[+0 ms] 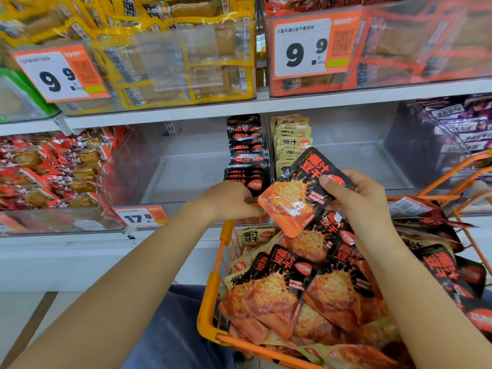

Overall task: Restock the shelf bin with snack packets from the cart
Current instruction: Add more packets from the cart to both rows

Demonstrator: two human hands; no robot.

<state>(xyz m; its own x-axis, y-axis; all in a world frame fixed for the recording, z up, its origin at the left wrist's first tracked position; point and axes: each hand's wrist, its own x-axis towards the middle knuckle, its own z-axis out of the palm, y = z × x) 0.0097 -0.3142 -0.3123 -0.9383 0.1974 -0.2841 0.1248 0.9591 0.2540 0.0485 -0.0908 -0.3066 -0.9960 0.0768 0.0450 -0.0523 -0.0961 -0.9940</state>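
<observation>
The right hand (356,198) pinches a black-and-orange packet (300,193) by its upper right edge, above the cart (210,302). The packet's long axis tilts from upper right down to lower left, its orange end nearest the left hand (229,201). That hand curls at the front of the bin (186,177), by the standing row of black packets (246,153); what it holds, I cannot tell. The row lies up and left of the held packet, so the left hand is nearer it.
</observation>
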